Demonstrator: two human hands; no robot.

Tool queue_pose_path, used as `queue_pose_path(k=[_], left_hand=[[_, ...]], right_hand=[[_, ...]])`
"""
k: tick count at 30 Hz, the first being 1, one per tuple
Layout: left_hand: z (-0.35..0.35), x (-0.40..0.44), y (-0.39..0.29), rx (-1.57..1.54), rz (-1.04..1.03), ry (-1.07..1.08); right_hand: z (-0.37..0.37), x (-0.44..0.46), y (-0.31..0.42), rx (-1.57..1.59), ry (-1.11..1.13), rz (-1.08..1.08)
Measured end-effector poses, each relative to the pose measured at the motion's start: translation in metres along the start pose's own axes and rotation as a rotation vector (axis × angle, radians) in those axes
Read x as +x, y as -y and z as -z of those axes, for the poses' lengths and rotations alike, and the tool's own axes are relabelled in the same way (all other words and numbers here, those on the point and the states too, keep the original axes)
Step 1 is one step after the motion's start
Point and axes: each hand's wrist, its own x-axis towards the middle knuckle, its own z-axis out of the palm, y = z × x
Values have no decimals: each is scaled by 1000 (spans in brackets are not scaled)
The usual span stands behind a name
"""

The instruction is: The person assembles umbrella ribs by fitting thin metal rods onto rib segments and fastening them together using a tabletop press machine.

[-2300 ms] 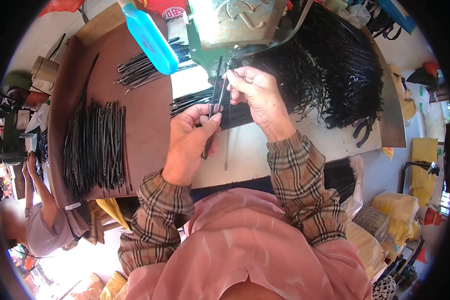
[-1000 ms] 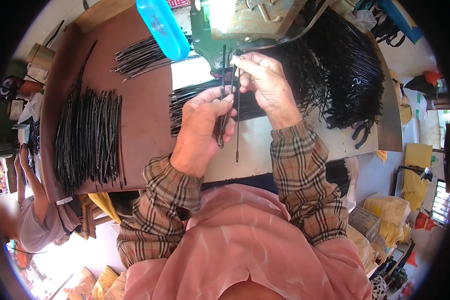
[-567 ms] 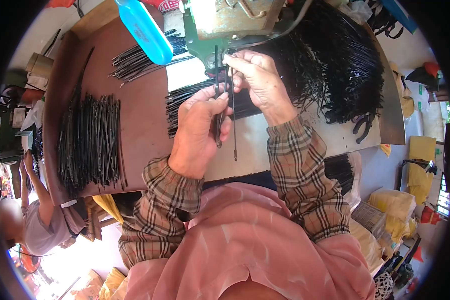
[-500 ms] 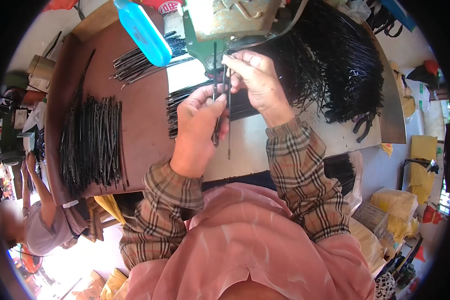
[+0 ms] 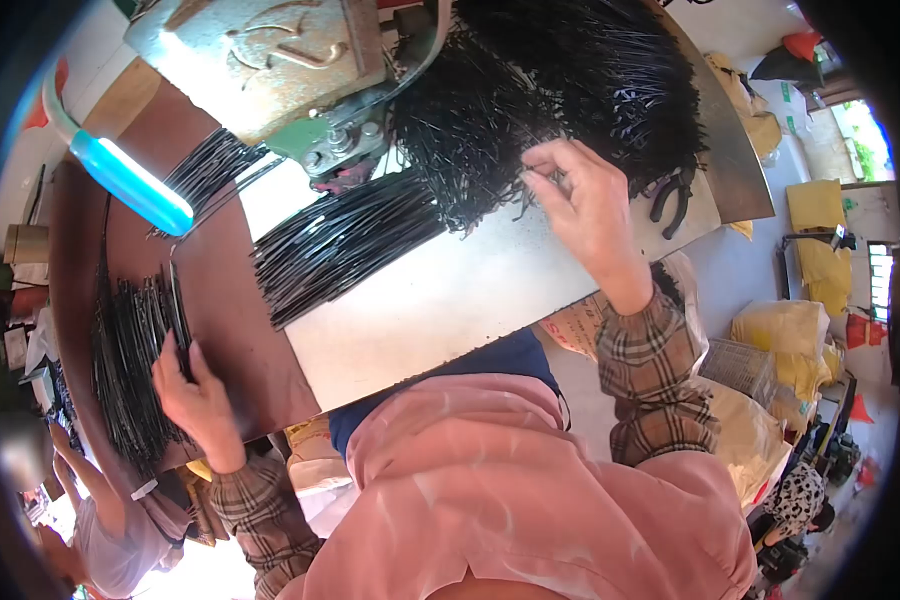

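Observation:
My left hand (image 5: pixel 198 398) is at the left, over the right edge of a row of black rods (image 5: pixel 135 370). A dark rod (image 5: pixel 176 295) shows between its thumb and forefinger. My right hand (image 5: pixel 588 210) is at the near edge of a tangled heap of thin black strips (image 5: pixel 610 75). Its thumb and fingertips are drawn together; what they pinch is too small to make out. Between my hands lies a bundle of black rods (image 5: pixel 355 240), below the head of a green and rusty metal machine (image 5: pixel 260 60).
A lit blue-white lamp (image 5: pixel 135 185) hangs at the upper left above more black rods (image 5: pixel 210 170). Black-handled pliers (image 5: pixel 670 205) lie at the right of the pale board (image 5: pixel 410 325). Another person (image 5: pixel 120 520) is at the lower left; yellow sacks (image 5: pixel 785 340) stand at the right.
My hands have parted from in front of the machine: the left moved left to the rod row, the right moved right to the heap. The view has shifted and tilted.

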Motion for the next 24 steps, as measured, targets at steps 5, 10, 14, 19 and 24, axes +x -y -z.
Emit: queue_pose_path(k=[5,10,14,19,24], left_hand=[[2,2,-41,21,-51,-59],[-19,-5,-119,-564,-207,196],[-40,-8,-142,-565,-370,218],[-44,-9,-142,-482,-405,268],[-44,-8,-142,-513,-317,306]], right_hand=[[-12,-11,-10,-134,50,-181],[-19,-16,-3,54,29,-388],[-8,-22,10,98,21,-546],[2,-29,8,231,-13,-575],[17,-30,-1,195,131,-523]])
